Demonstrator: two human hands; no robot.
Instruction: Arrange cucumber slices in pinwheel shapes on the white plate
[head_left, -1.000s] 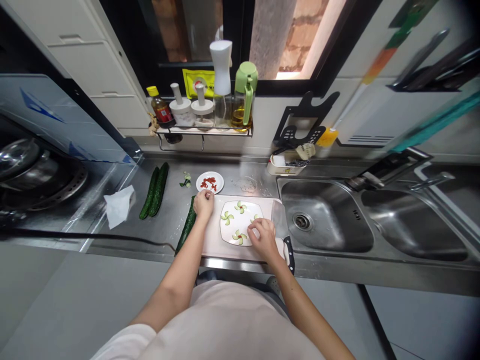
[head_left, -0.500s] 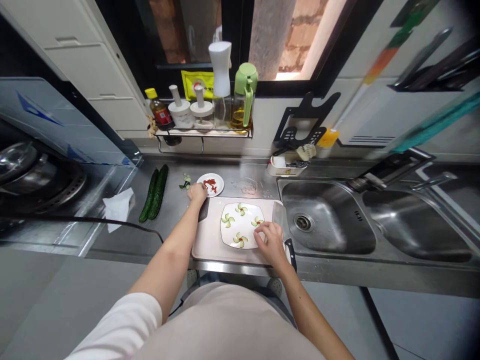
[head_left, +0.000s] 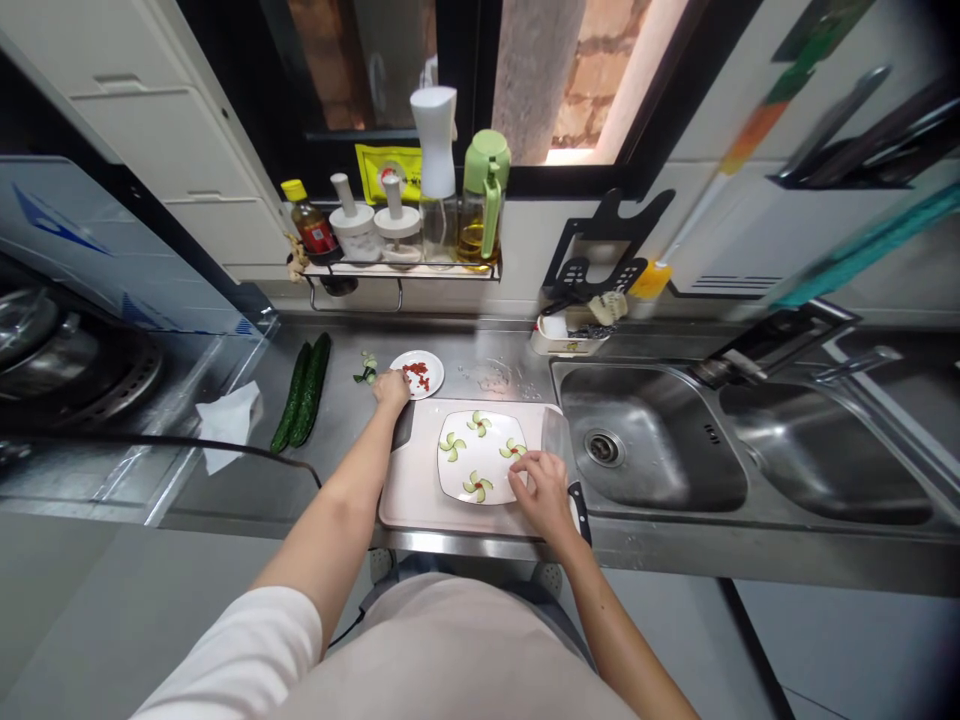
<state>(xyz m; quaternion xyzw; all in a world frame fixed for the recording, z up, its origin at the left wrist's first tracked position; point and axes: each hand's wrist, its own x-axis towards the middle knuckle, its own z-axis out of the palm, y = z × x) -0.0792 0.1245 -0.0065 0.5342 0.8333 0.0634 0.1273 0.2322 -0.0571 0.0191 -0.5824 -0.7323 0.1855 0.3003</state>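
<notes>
My left hand [head_left: 392,386] is closed at the left rim of a small white plate [head_left: 437,384], which holds chopped red bits [head_left: 418,377]. Its fingertips are partly hidden, so what they pinch does not show. Over the right edge of a squarish white plate [head_left: 456,486] is my right hand [head_left: 545,488], thumb and fingertips drawn together; anything between them is too small to make out. Several pinwheels of green-edged cucumber slices lie on this plate, among them a pinwheel [head_left: 513,451] just beyond my right fingers. The plate rests on a pale pink cutting board [head_left: 409,500].
Two whole cucumbers [head_left: 303,398] and a white paper towel [head_left: 227,425] lie to the left, cucumber scraps [head_left: 366,368] by the small plate. A black-handled knife [head_left: 579,513] is at the board's right edge, beside a double sink [head_left: 660,440]. A seasoning rack [head_left: 405,270] hangs behind.
The whole view has shifted slightly. Both hands stay at the same plates, with almost no movement relative to them. The pinwheels look unchanged.
</notes>
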